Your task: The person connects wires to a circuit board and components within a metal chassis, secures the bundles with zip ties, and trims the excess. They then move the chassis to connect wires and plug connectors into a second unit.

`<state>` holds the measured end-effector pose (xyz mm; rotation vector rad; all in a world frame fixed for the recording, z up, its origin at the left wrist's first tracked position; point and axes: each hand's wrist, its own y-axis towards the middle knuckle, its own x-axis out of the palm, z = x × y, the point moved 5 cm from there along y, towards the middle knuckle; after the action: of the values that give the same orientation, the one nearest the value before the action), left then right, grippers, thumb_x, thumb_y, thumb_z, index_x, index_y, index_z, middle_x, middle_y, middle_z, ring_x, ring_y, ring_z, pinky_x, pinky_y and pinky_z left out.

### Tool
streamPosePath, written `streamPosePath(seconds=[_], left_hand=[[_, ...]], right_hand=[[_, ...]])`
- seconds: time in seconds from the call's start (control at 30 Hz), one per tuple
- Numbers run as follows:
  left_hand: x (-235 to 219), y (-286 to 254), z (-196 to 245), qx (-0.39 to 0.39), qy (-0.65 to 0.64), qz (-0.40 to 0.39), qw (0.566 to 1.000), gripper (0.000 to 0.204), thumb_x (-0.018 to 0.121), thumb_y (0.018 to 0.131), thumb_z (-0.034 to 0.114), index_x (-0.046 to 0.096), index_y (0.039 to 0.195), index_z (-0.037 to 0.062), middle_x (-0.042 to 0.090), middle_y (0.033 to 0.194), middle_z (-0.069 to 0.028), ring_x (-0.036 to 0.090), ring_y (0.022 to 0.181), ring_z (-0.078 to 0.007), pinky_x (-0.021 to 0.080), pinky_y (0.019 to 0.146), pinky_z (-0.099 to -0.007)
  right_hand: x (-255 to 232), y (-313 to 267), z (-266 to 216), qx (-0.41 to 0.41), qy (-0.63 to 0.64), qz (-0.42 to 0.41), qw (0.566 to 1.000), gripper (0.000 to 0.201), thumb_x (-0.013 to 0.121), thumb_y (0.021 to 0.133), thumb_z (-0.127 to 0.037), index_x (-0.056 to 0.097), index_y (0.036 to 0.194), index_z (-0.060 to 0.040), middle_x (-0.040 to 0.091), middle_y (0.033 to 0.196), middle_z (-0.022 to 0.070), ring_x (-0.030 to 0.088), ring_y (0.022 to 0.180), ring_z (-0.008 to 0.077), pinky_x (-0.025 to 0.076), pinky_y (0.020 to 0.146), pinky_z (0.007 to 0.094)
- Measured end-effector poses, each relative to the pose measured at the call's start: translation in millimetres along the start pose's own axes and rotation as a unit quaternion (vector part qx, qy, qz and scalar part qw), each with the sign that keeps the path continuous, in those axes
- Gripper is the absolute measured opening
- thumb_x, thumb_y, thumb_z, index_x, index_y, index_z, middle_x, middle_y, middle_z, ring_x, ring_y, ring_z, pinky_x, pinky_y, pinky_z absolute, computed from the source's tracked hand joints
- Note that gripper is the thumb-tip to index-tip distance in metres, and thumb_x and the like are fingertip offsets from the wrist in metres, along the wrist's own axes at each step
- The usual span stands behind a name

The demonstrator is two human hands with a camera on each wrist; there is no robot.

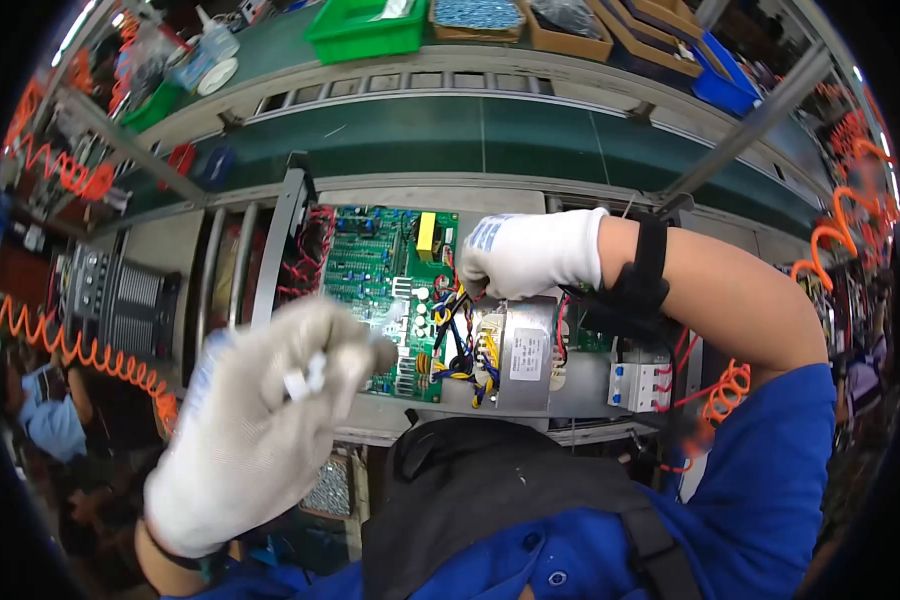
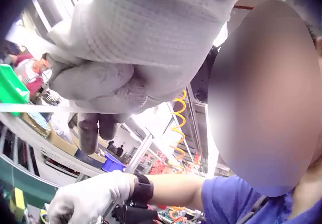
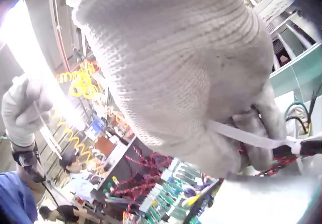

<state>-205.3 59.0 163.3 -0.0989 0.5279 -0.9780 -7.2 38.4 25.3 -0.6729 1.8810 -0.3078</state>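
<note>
Between the left fingers: a slim white strip [image 2: 30, 108], pinched in the curled, gloved left hand [image 1: 260, 430] and trailing out from it.
Within the right fingers: a pale tie [image 3: 244, 136], held in the bent fingers of the gloved right hand [image 1: 530, 255]; whether those fingertips also grip the wires, I cannot tell.
Just past the right fingertips: a black-sleeved cable [image 3: 308, 147], where the tie's head sits; red wires [image 3: 269, 170] run close by.
Left of the right fingers: a green circuit board [image 1: 370, 250] with a yellow component [image 1: 426, 236] standing on it; the raised left hand overlaps the board's near left corner in the head view.
Below the right hand, toward the body: a metal-cased block with a white label [image 1: 527, 355], yellow and blue wires at its left end.
Right of that block, farther from the fingers: a white terminal block [image 1: 640, 386] with red leads.
Ahead, beyond both hands: a green conveyor belt [image 1: 390, 130], then a green bin [image 1: 365, 32] and, farther right, a blue bin [image 1: 725, 78].
Far left of the left fingers: orange coiled hose [image 1: 80, 350] beside a black finned unit [image 1: 135, 305].
</note>
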Motion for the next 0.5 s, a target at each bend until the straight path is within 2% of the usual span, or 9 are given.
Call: streamPosePath(seconds=[0.03, 0.13, 0.2, 0.27, 0.33, 0.4, 0.43, 0.47, 0.5], left_hand=[[9.6, -8.2, -16.5, -0.063, -0.026, -0.015, 0.998, 0.013, 0.053, 0.097, 0.008, 0.06, 0.098, -0.0022, 0.054, 0.078, 0.0021, 0.043, 0.069, -0.0044, 0.036, 0.059, -0.0229], [49.6, -9.6, -80.2, -0.035, 0.029, -0.026, 0.999, 0.016, 0.05, 0.097, 0.013, 0.061, 0.096, 0.0005, 0.05, 0.07, -0.0044, 0.043, 0.065, -0.0097, 0.038, 0.06, -0.0288], [75.6, 5.0, -118.0, 0.022, -0.008, 0.026, 0.999, 0.015, 0.051, 0.096, 0.011, 0.06, 0.096, -0.0008, 0.049, 0.067, -0.0067, 0.042, 0.062, -0.0113, 0.04, 0.06, -0.0286], [85.4, 14.4, -125.5, 0.016, -0.067, 0.046, 0.997, 0.017, 0.05, 0.098, 0.009, 0.06, 0.103, -0.0036, 0.063, 0.092, -0.0048, 0.053, 0.086, -0.0088, 0.043, 0.079, -0.0243], [90.7, 22.0, -134.2, 0.017, -0.099, 0.054, 0.993, 0.018, 0.049, 0.098, 0.009, 0.059, 0.102, -0.004, 0.062, 0.094, -0.0057, 0.053, 0.086, -0.0089, 0.043, 0.08, -0.0242], [93.6, 30.0, -148.6, 0.022, -0.128, 0.053, 0.99, 0.018, 0.048, 0.099, 0.01, 0.059, 0.102, -0.0044, 0.062, 0.096, -0.0065, 0.052, 0.087, -0.0089, 0.043, 0.08, -0.0241], [95.0, 34.4, -155.2, 0.059, -0.098, 0.062, 0.992, 0.019, 0.047, 0.099, 0.01, 0.059, 0.101, -0.0044, 0.061, 0.098, -0.0071, 0.051, 0.086, -0.0089, 0.043, 0.079, -0.0243], [96.5, 39.0, -160.2, 0.097, -0.069, 0.072, 0.99, 0.019, 0.046, 0.099, 0.009, 0.058, 0.099, -0.0044, 0.06, 0.1, -0.0077, 0.05, 0.085, -0.0089, 0.042, 0.079, -0.0244], [100.0, 43.6, -165.5, 0.097, -0.074, 0.058, 0.991, 0.018, 0.044, 0.098, 0.008, 0.058, 0.097, -0.0038, 0.058, 0.102, -0.0086, 0.048, 0.083, -0.0096, 0.042, 0.079, -0.0253]], right_hand=[[0.2, 0.8, -5.6, -0.009, -0.025, -0.009, 1.0, 0.021, 0.063, 0.069, -0.003, 0.07, 0.089, -0.0053, 0.068, 0.082, 0.0147, 0.066, 0.081, 0.0335, 0.05, 0.07, 0.0401], [1.6, 9.0, -15.6, -0.042, -0.093, -0.012, 0.995, 0.019, 0.066, 0.071, -0.005, 0.07, 0.089, -0.0061, 0.067, 0.08, 0.0145, 0.066, 0.081, 0.0337, 0.05, 0.068, 0.0402], [-3.5, 5.9, -19.0, -0.044, -0.059, -0.032, 0.997, 0.017, 0.068, 0.071, -0.006, 0.069, 0.088, -0.0054, 0.067, 0.08, 0.0138, 0.065, 0.08, 0.0321, 0.049, 0.067, 0.0401], [-11.6, 3.2, -19.0, -0.034, 0.024, -0.06, 0.997, 0.016, 0.072, 0.071, -0.009, 0.067, 0.085, -0.0039, 0.066, 0.08, 0.0125, 0.064, 0.077, 0.0289, 0.049, 0.066, 0.0397], [-11.2, 6.6, -11.4, -0.052, 0.038, -0.039, 0.997, 0.021, 0.074, 0.071, -0.01, 0.064, 0.087, -0.0028, 0.064, 0.078, 0.0118, 0.063, 0.075, 0.0279, 0.048, 0.066, 0.0393], [-7.0, 7.6, -3.9, 0.008, 0.014, -0.038, 0.999, 0.026, 0.074, 0.07, -0.011, 0.062, 0.092, -0.0026, 0.063, 0.078, 0.0124, 0.063, 0.078, 0.0297, 0.047, 0.068, 0.0397], [-9.4, 8.2, -9.0, 0.018, -0.023, -0.023, 0.999, 0.035, 0.075, 0.069, -0.01, 0.059, 0.1, -0.0036, 0.063, 0.083, 0.0138, 0.063, 0.083, 0.0321, 0.047, 0.072, 0.0398], [-11.6, 6.5, -12.0, 0.028, -0.027, -0.024, 0.999, 0.035, 0.075, 0.069, -0.01, 0.059, 0.1, -0.0036, 0.063, 0.083, 0.0138, 0.063, 0.083, 0.0321, 0.047, 0.072, 0.0398], [-15.6, 4.6, -15.5, 0.03, -0.025, -0.012, 0.999, 0.039, 0.075, 0.068, -0.011, 0.058, 0.103, -0.0039, 0.063, 0.087, 0.015, 0.062, 0.087, 0.0333, 0.047, 0.074, 0.0403]])
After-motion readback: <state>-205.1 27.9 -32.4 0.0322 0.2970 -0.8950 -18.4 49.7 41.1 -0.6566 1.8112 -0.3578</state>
